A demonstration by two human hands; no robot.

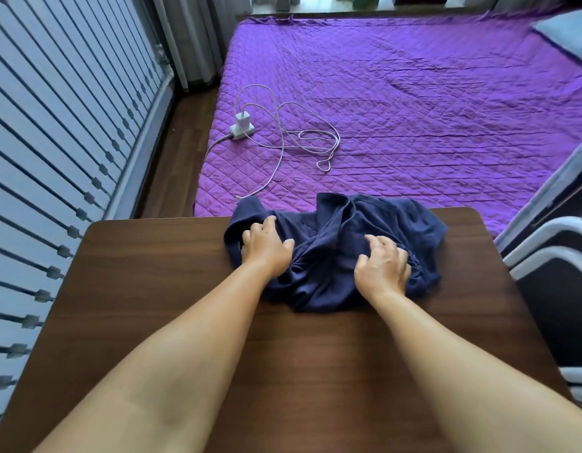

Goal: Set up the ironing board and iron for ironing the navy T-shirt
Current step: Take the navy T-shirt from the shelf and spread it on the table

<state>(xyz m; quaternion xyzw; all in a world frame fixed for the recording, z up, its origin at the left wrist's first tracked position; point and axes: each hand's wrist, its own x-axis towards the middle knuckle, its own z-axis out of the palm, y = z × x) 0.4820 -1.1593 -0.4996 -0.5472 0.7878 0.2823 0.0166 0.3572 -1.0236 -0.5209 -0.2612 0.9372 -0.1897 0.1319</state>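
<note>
A crumpled navy T-shirt (335,243) lies bunched at the far edge of a dark brown wooden table (152,289). My left hand (266,248) lies on the shirt's left part, fingers curled into the cloth. My right hand (383,264) lies on its right part, fingers bent and digging into the folds. Both forearms reach across the tabletop. No ironing board or iron is in view.
Beyond the table is a bed with a purple quilted cover (414,109). A white power strip with a plugged-in charger (241,127) and looped white cable (302,138) lies on it. A slatted white panel (54,125) stands left; a white-framed chair (551,256) stands right.
</note>
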